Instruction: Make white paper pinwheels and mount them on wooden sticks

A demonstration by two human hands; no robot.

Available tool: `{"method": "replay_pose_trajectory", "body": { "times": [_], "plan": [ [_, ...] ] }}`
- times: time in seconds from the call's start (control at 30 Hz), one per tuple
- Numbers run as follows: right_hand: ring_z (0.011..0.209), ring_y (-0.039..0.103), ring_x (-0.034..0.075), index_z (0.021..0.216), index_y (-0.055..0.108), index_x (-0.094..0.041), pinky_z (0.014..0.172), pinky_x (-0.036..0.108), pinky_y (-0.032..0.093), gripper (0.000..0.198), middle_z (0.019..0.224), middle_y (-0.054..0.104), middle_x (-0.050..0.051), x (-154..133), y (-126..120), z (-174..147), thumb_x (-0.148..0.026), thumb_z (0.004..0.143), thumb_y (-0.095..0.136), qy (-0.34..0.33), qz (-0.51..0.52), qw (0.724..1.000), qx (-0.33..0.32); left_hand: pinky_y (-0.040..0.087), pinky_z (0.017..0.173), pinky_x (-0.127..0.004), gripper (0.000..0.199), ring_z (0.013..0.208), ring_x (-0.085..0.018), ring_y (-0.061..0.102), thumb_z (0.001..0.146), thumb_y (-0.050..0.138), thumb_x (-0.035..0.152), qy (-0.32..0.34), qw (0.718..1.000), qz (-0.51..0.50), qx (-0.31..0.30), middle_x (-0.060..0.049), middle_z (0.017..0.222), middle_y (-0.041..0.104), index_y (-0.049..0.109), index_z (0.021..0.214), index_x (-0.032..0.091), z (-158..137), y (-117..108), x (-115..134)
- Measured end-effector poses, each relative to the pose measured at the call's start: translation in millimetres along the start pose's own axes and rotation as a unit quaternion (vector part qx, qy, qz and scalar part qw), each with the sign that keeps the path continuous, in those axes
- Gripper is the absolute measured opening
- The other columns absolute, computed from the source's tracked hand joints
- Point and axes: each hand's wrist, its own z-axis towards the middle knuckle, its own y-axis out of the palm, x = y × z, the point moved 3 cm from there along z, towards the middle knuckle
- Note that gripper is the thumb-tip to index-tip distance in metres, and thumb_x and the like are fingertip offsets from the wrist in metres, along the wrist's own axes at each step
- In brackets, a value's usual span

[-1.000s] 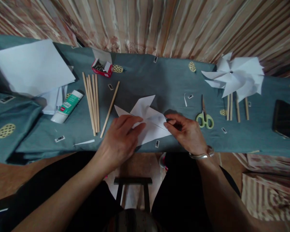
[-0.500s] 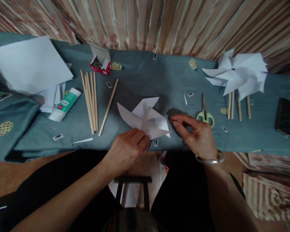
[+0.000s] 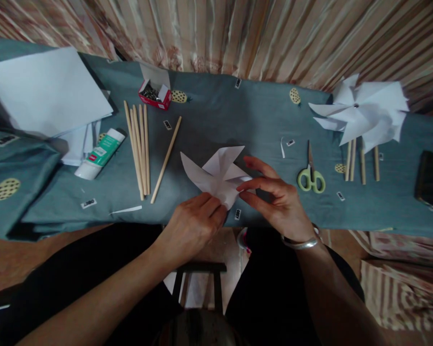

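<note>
A white paper pinwheel (image 3: 221,169) with pointed, folded blades lies near the table's front edge. My left hand (image 3: 198,218) is closed on its near side, fingers pressed together over the paper. On the right side, my right hand (image 3: 274,197) pinches a blade of the pinwheel between thumb and fingertips, while the index finger stays raised. Whether a small item is also between those fingertips, I cannot tell. Green-handled scissors (image 3: 311,179) lie just right of my right hand. A single wooden stick (image 3: 166,158) rests left of the pinwheel.
Several wooden sticks (image 3: 139,154), a glue tube (image 3: 100,153) and white paper sheets (image 3: 46,91) lie at the left. A red box (image 3: 155,95) of small metal pieces stands behind them. At the right are finished-looking pinwheels (image 3: 375,110) on sticks and a black phone (image 3: 432,180).
My right hand has moved left from beside the pinwheel onto its right-hand blade. My left hand keeps its hold on the paper. The whole view has shifted slightly.
</note>
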Motion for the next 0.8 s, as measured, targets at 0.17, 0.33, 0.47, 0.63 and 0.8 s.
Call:
{"method": "replay_pose_trajectory", "body": {
  "times": [0.17, 0.33, 0.47, 0.63, 0.8],
  "plan": [
    [0.127, 0.055, 0.027, 0.087, 0.073, -0.022, 0.108, 0.051, 0.044, 0.007, 0.140, 0.057, 0.007, -2, 12, 2, -0.021, 0.084, 0.067, -0.005, -0.076, 0.996, 0.035, 0.054, 0.062, -0.031, 0.011, 0.076, -0.019, 0.062, 0.092, 0.055, 0.014, 0.004, 1.000, 0.007, 0.008, -0.006, 0.083, 0.066, 0.065, 0.092, 0.010, -1, -1, 1],
    [0.125, 0.055, 0.029, 0.084, 0.072, -0.019, 0.104, 0.052, 0.046, 0.007, 0.136, 0.059, 0.011, -6, 24, 2, -0.019, 0.084, 0.065, -0.027, -0.148, 0.986, 0.072, 0.054, 0.061, -0.029, 0.014, 0.076, -0.019, 0.062, 0.094, 0.052, 0.014, 0.001, 1.000, 0.003, 0.001, -0.006, 0.084, 0.066, 0.066, 0.091, 0.010, -2, -2, 1],
    [0.124, 0.055, 0.030, 0.083, 0.072, -0.019, 0.104, 0.053, 0.047, 0.009, 0.136, 0.059, 0.011, -8, 29, 2, -0.020, 0.085, 0.064, -0.032, -0.175, 0.980, 0.093, 0.056, 0.063, -0.030, 0.016, 0.076, -0.019, 0.063, 0.094, 0.050, 0.013, -0.002, 1.000, -0.003, -0.004, -0.007, 0.084, 0.066, 0.066, 0.091, 0.010, -2, -4, 1],
    [0.124, 0.055, 0.030, 0.084, 0.072, -0.017, 0.102, 0.052, 0.048, 0.009, 0.135, 0.059, 0.013, -8, 33, 4, -0.020, 0.086, 0.063, -0.043, -0.204, 0.973, 0.098, 0.058, 0.061, -0.030, 0.017, 0.075, -0.020, 0.065, 0.094, 0.050, 0.013, -0.006, 1.000, -0.006, 0.012, -0.008, 0.086, 0.067, 0.066, 0.092, 0.009, -3, -4, 0],
    [0.123, 0.056, 0.030, 0.084, 0.072, -0.016, 0.102, 0.051, 0.049, 0.009, 0.134, 0.059, 0.015, -6, 34, 4, -0.020, 0.086, 0.064, -0.054, -0.219, 0.969, 0.098, 0.060, 0.067, -0.029, 0.019, 0.080, -0.018, 0.068, 0.096, 0.048, 0.014, -0.012, 0.999, -0.011, 0.037, -0.010, 0.094, 0.069, 0.064, 0.102, 0.008, -5, -5, -1]
  ]
}}
